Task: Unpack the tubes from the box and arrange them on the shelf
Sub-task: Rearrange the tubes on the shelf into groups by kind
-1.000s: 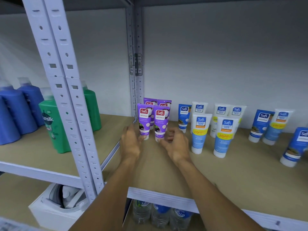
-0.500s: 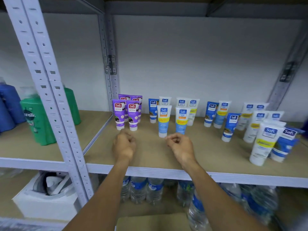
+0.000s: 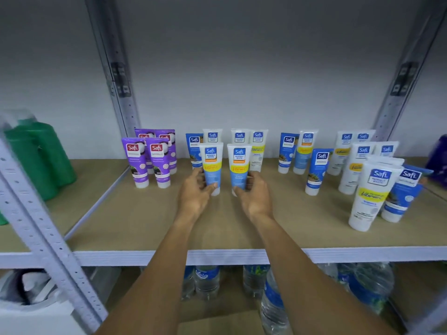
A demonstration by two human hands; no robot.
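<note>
Head view, frame centre: our left hand (image 3: pixel 195 198) clamps its fingers on the left tube (image 3: pixel 212 163), our right hand (image 3: pixel 257 200) on the right tube (image 3: pixel 239 165), both upright on the shelf (image 3: pixel 145 226); water bottles (image 3: pixel 206 281) stand below.

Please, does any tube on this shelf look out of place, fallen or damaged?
Nothing looks fallen, spilled or damaged. The right side is untidy, though: one dark blue tube stands alone ahead of its row, and the white tubes beyond it crowd unevenly forward, unlike the neat purple tubes.
</note>
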